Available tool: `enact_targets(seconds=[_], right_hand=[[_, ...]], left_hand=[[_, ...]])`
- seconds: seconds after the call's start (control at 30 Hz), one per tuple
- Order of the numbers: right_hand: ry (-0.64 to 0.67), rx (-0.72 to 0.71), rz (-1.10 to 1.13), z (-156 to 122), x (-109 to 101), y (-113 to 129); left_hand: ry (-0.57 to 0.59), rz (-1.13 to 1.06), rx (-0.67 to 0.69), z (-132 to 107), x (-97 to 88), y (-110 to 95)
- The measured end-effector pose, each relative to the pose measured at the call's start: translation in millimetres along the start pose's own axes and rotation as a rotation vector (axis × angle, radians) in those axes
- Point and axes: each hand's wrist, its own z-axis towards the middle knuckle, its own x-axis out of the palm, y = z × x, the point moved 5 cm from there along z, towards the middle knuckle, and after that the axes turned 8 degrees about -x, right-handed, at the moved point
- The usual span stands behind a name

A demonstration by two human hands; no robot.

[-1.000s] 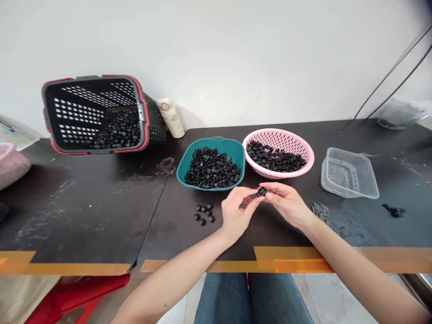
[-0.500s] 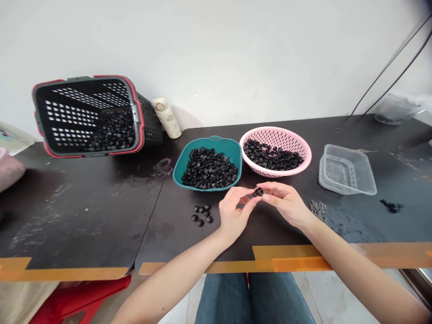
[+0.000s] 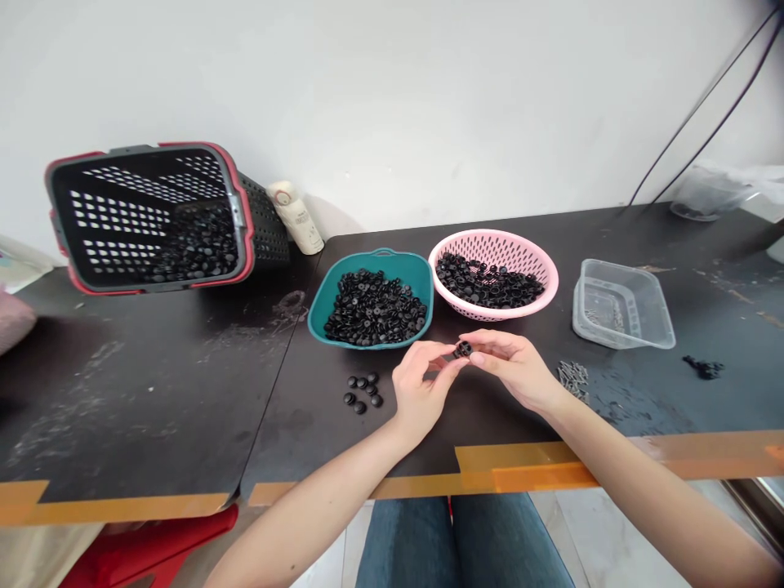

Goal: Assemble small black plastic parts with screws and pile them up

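Between my two hands is a small round black plastic part [image 3: 463, 349], its hollow, ribbed side showing. My left hand [image 3: 422, 380] pinches it from the left with thumb and fingers. My right hand [image 3: 511, 365] grips its other side, fingertips closed. Left of my left hand, several black round caps [image 3: 363, 392] lie loose on the table. Beyond my hands stand a teal basin [image 3: 315, 314] full of small black discs and a pink colander [image 3: 539, 255] holding black ring-like parts. Small metal pins [image 3: 573, 380] lie in a pile beside my right wrist.
A dark basket with a red rim [image 3: 245, 220] lies on its side at left, black parts inside. Behind it leans a white bottle [image 3: 297, 219]. A clear plastic tub [image 3: 652, 314] and a black clump [image 3: 703, 367] are at right. Orange tape [image 3: 520, 465] lines the table edge.
The whole view has shifted slightly, so most things appear a little further left. Both hands keep hold of the black part, which looks slightly turned.
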Motion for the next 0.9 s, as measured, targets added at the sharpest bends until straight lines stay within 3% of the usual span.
enact_targets(seconds=[0.53,0.73,0.9], right_hand=[[0.091,-0.027,-0.010,-0.7,4.7,3.0],[0.091,-0.022,0.037,-0.7,6.1,4.1],[0.047,0.070,0.081,-1.5,6.2,-1.2]], left_hand=[[-0.007,-0.029,0.079,0.6,0.3,1.0],[0.047,-0.083,-0.042,-0.6,4.7,4.8],[0.117,-0.153,-0.178,0.1,11.2,8.5]])
